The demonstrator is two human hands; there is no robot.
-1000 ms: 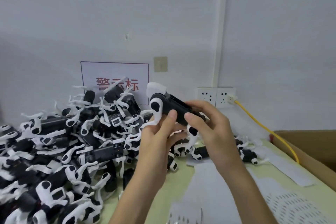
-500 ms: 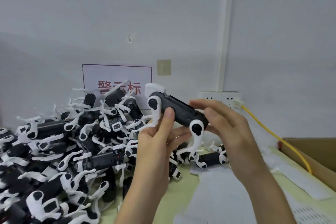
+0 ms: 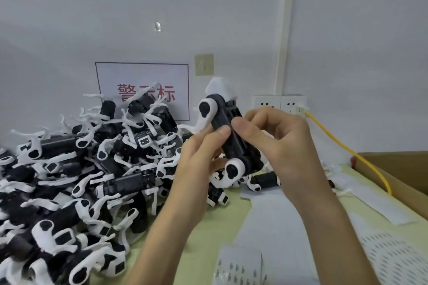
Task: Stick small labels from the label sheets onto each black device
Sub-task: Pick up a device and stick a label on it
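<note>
In the head view we hold one device [image 3: 229, 136] above the pale green worktop [image 3: 208, 233], with left hand [image 3: 196, 157] and right hand [image 3: 282, 141] each in a grip pinched on it. A pile [image 3: 81, 180] of devices covers the worktop's left, and label sheets [image 3: 240, 268] lie at the near right. A sign [image 3: 143, 76], sockets [image 3: 278, 102] and a yellow cable [image 3: 347, 150] line the white wall.

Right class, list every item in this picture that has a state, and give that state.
black device, tilted, held in both hands.
left hand, grips the device.
right hand, pinches the device, thumb pressing it.
pile of devices, heaped on the table.
label sheet, lying flat.
yellow cable, plugged into the wall socket.
</note>
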